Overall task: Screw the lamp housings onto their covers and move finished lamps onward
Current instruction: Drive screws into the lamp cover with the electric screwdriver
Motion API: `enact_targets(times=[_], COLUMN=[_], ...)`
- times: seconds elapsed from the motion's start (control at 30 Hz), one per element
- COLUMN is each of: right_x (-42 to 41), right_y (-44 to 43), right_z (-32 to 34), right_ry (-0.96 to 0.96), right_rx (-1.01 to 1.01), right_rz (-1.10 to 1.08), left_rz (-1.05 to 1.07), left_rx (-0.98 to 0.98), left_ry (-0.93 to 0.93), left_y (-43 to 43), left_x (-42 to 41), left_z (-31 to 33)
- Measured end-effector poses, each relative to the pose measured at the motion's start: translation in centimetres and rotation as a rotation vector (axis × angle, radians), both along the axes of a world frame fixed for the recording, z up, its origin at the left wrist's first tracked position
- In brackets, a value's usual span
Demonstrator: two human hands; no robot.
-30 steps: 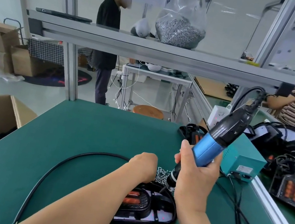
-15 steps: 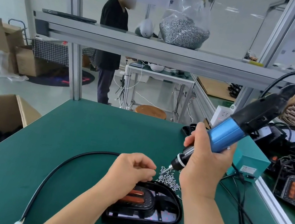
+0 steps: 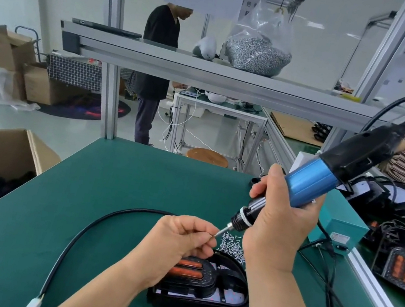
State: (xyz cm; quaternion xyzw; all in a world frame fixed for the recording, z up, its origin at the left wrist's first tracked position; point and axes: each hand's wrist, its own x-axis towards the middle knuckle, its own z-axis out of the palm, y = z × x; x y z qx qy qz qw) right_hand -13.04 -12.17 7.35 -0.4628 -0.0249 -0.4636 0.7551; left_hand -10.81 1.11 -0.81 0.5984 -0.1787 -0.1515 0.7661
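Screw (image 3: pixel 211 235) at driver (image 3: pixel 307 182) tip.
Your left hand (image 3: pixel 181 239) pinches the screw; your right hand (image 3: pixel 278 221) grips the driver above the lamp (image 3: pixel 224 300).

Blue screwdriver (image 3: pixel 310 181), green table (image 3: pixel 113 191), black lamp (image 3: pixel 199 288)

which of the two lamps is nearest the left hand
The lamp on the green mat, right under the left hand; the other lamp lies far off to the right.
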Motion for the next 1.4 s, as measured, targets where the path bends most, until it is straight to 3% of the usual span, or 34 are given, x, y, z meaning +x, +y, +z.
enact_targets(times=[0.63,0.7,0.83,0.93,1.03,1.17,1.4], right_x=[-0.1,-0.2,-0.5,-1.0,-1.7,-2.5,-3.0], right_y=[1.8,2.0,2.6,3.5,4.9,6.0,6.1], right_z=[0.4,0.5,0.0,-1.0,-2.2,-2.9,-2.8], right_ry=[-0.022,-0.031,0.004,0.059,0.148,0.182,0.245], right_rx=[-0.124,-0.158,-0.196,-0.238,-0.27,-0.296,-0.355], right_rz=[0.04,0.044,0.06,0.135,0.247,0.336,0.402], left_rz=[-0.024,0.013,0.324,0.345,0.239,0.197,0.296], left_rx=[-0.018,0.131,0.727,0.946,0.97,0.966,0.834], left_ry=[-0.063,-0.145,-0.361,-0.227,-0.108,-0.084,-0.119], left_y=[0.9,1.4,2.9,3.2,3.2,3.0,2.9], left_x=[0.0,0.4,1.9,2.3,2.0,1.7,1.8], left_z=[-0.5,-0.2,-0.3,-1.5,-2.2,-2.2,-2.0])
